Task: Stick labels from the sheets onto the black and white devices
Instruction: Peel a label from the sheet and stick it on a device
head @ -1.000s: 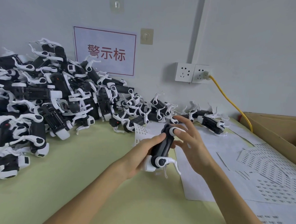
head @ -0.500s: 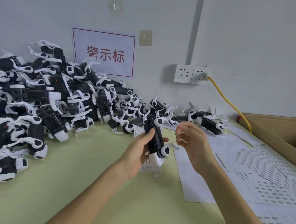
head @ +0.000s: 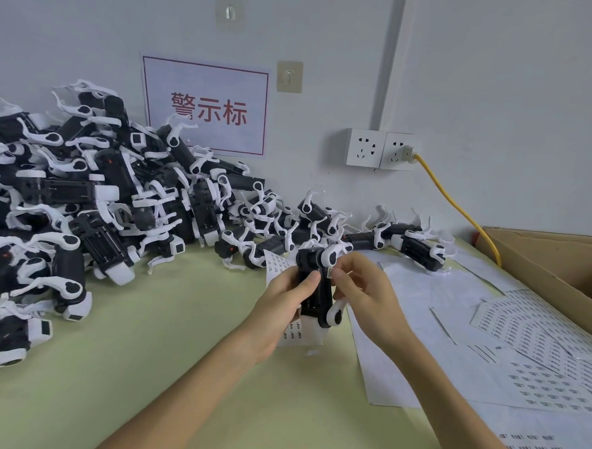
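Observation:
My left hand (head: 283, 301) grips a black and white device (head: 318, 287) upright above the green table, together with a small label sheet (head: 294, 334) behind it. My right hand (head: 366, 290) pinches a small label (head: 329, 273) against the device's upper right side. A big pile of the same devices (head: 82, 213) fills the left of the table. More label sheets (head: 529, 332) lie on the right.
A few devices (head: 413, 246) lie by the wall behind my hands. An open cardboard box (head: 560, 265) stands at the right edge. A yellow cable (head: 460, 212) runs from the wall socket (head: 381, 149) down towards the box. Bare green table (head: 177, 372) lies in front.
My left hand has turned the device more upright and lifted it slightly. My right hand, apart from it half a second ago, has come in and pinches a label against its side.

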`<state>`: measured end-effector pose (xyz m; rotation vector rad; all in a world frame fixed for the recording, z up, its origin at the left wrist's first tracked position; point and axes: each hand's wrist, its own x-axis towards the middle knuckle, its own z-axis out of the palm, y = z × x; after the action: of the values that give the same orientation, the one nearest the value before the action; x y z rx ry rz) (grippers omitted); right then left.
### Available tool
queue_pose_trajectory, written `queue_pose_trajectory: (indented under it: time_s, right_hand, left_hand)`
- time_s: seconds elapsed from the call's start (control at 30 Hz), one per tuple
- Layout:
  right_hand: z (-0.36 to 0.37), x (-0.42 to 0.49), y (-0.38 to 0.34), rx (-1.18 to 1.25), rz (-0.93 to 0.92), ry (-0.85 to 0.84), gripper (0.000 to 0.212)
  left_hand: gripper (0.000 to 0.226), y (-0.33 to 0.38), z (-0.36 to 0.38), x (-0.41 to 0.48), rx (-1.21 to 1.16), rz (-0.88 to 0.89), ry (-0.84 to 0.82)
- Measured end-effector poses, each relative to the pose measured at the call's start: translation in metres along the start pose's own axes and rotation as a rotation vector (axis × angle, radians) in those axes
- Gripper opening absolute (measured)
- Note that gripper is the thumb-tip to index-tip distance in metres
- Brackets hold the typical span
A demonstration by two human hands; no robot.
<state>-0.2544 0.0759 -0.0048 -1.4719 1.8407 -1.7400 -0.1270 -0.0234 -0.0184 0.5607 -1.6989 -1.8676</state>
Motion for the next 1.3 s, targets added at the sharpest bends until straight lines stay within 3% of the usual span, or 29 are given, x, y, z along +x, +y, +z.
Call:
queue_pose_trajectory:
  time_s: [0.43, 1.3]
  right_hand:
    - [0.0041, -0.0011, 0.0032, -0.181, -0.044, 0.047, 0.024]
    - [0.0046, -0.0021, 0.0011, -0.204, -0.087, 0.097, 0.028]
  left_hand:
    - [0.030, -0.0032, -0.0003, 0.0000, 0.077, -0.014, 0.044]
    - [0.028, -0.0045, 0.0019, -0.0020, 0.069, 0.006, 0.023]
